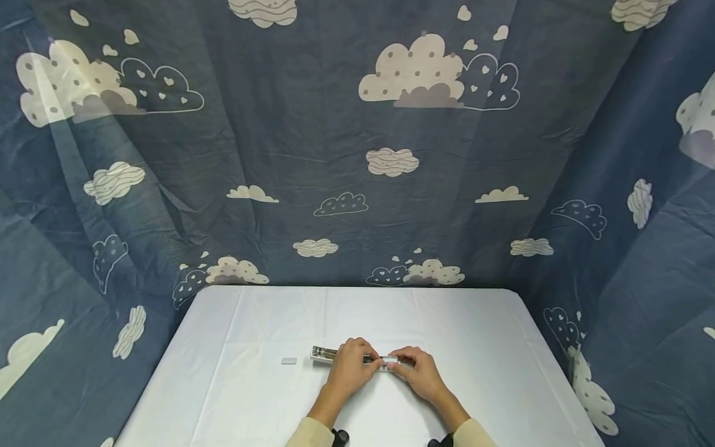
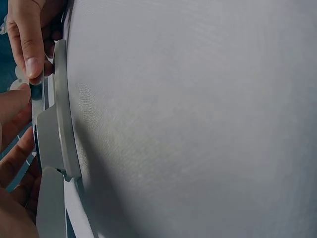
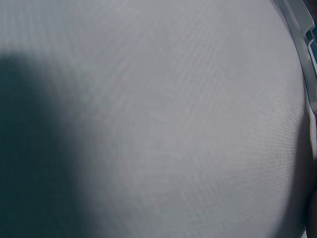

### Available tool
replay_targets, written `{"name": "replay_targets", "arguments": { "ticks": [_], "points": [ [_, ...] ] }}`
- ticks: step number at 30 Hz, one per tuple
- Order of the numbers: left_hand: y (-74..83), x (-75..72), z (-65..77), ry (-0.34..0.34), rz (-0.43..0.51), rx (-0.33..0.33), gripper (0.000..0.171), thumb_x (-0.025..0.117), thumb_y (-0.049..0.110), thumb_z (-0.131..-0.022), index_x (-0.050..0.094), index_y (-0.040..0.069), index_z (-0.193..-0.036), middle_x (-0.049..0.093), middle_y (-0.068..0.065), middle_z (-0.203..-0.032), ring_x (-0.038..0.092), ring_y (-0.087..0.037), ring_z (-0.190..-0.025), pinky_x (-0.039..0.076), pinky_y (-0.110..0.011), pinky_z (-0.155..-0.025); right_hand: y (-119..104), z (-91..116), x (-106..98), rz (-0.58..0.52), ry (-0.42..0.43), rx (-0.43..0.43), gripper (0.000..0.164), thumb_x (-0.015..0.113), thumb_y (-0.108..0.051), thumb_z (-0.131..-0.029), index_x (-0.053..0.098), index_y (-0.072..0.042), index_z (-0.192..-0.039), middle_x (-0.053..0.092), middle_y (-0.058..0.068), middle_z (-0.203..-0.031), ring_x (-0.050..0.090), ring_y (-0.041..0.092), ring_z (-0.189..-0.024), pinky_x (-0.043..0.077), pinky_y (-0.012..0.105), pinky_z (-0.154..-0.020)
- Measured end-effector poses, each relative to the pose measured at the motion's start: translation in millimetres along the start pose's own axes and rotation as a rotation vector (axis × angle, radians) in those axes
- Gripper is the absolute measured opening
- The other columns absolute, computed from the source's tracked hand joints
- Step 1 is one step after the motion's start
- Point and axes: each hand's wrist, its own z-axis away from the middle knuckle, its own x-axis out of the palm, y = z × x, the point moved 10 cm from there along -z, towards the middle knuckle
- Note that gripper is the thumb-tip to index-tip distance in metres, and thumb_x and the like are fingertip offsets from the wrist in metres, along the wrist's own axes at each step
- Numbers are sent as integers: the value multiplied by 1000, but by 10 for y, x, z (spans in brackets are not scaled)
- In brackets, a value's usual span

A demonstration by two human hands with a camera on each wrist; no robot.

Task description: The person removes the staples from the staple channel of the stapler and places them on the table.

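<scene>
Two-handed work on a stapler-like device, seen at a middle stage. The device [image 1: 324,354] lies lengthwise across the white table [image 1: 268,323], in front of you and between your forearms; its left end shows an open metal channel. Your left hand [image 1: 350,366] reaches over its middle, thumb and index finger pinched in on the body and the other fingers bent on its far side. Your right hand [image 1: 420,372] grips the right-hand portion, with thumb and forefinger brought together there. The two sets of fingertips nearly meet, and whatever lies between them is too small and too covered to identify. The left wrist view shows the pale side of the device and fingers of both hands against it; in the right wrist view only a part of the device shows at the edge, so the grip cannot be read there.

Progress, as far as you can judge: the device appears opened and is in both hands, so the handling is under way. A small grey bar [image 1: 288,361], perhaps a strip of staples, lies on the table just beyond the left end, apart from the device and untouched. Left undone, it seems, are the bar's use and the closing of the channel; whether anything already sits inside cannot be told.
</scene>
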Motion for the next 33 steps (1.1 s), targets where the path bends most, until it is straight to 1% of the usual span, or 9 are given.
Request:
{"name": "replay_targets", "arguments": {
  "ticks": [7,14,20,23,28,30,33],
  "points": [
    [30,11,-1,3,-28,8,10,85,35,-85,82,26,-84,72,12,-94,63,-10,-88,51,-30,-81,-9,-7,-14,-6,0,-1,18,87,-27,-83,79,-26,-98,74,-10,-96,61,9,-93,50,28,-86],
    [52,42,16,4,-43,8,9,84,32,-86,82,24,-85,72,10,-93,64,-10,-89,52,-30,-80,-2,0,0,-27,1,-1,19,87,-26,-82,79,-24,-100,72,-9,-95,59,7,-90,48,26,-84],
    [135,42,3,23,-59,47,9,84,29,-86,83,20,-87,72,7,-95,67,-13,-91,55,-30,-82,-62,4,-36,-13,39,-57,18,87,-24,-83,79,-22,-99,71,-8,-92,58,5,-86,48,25,-80],
    [138,63,-1,14,-23,29,10,84,26,-86,82,17,-88,72,5,-96,67,-14,-92,56,-31,-84,-60,2,-43,-14,38,-49,18,87,-24,-83,79,-22,-99,72,-8,-94,58,6,-88,49,25,-81],
    [78,106,8,2,91,-43,8,84,22,-86,82,15,-87,72,5,-94,65,-13,-91,55,-30,-84,20,-8,-11,-24,11,17,19,88,-27,-82,79,-24,-99,73,-8,-97,60,8,-91,50,26,-86],
    [53,118,6,5,134,-58,6,83,20,-87,82,14,-86,72,6,-92,63,-13,-90,54,-30,-83,31,-8,-1,-26,9,21,18,87,-28,-82,79,-25,-98,73,-9,-97,60,8,-92,50,26,-87],
    [39,110,-5,15,173,-66,7,81,18,-88,81,14,-82,73,7,-90,63,-12,-90,53,-31,-83,31,-3,6,-27,9,19,18,87,-29,-82,79,-26,-98,73,-10,-97,60,7,-93,50,26,-87]
  ]
}}
